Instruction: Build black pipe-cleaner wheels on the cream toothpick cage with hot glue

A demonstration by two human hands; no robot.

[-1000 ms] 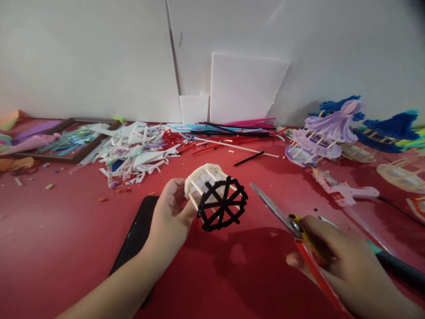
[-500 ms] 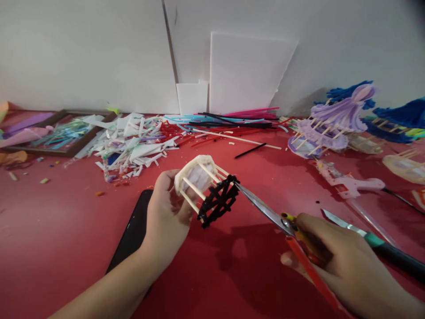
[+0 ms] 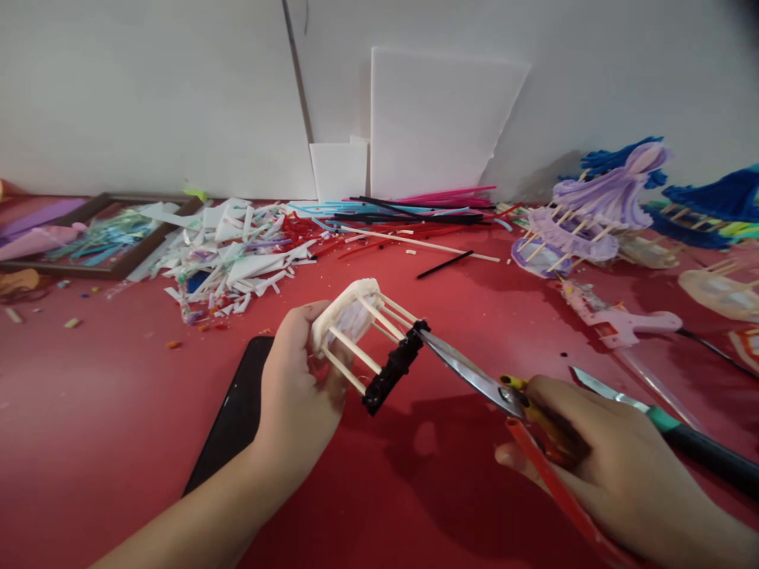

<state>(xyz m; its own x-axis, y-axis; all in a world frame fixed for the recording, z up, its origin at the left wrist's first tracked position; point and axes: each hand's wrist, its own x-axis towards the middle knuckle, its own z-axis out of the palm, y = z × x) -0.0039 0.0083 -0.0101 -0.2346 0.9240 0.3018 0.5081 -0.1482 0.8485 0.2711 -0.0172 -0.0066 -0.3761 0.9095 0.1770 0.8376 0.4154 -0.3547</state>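
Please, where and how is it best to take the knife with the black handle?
Probably by the black handle, behind the green part, coming from above and the right, with fingers along both long sides. The knife lies with its bare, pointed blade toward the upper left. The right hand already holds scissors.

- Red table, glossy; clock centred on its middle, 12 farthest
- 12 o'clock: coloured strips, heaped
- 1 o'clock: short black strip
- 2 o'clock: purple-roofed model
- 3 o'clock: pink glue gun
- 4 o'clock: knife
- 8 o'clock: black phone
- 10 o'clock: white scraps, beside a brown frame
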